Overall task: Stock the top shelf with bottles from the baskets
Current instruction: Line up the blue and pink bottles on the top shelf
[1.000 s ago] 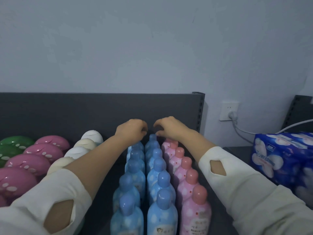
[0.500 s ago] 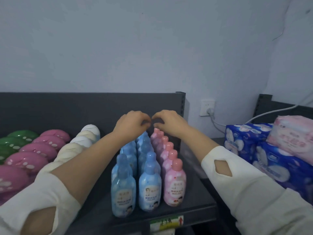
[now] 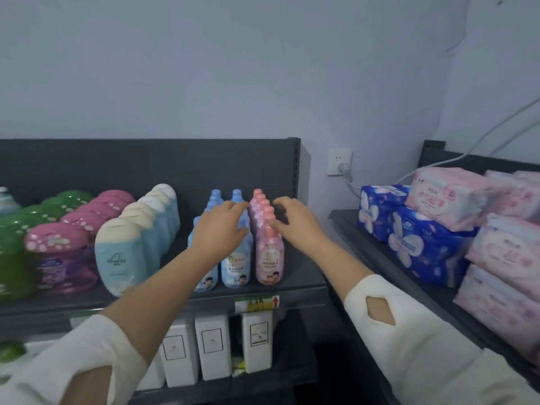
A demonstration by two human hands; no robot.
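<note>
Top shelf (image 3: 304, 283): L hand (image 3: 217, 229) open over blue bottles (image 3: 235, 267); R hand (image 3: 295, 222) open at pink bottles' (image 3: 268, 258) 3 o'clock.

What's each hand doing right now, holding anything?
Left hand: open, fingers spread over the blue bottles, gripping nothing.
Right hand: open, fingers curled beside the pink bottles, holding nothing.

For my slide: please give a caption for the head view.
Both hands, left and right, open over blue and pink bottles.
</note>
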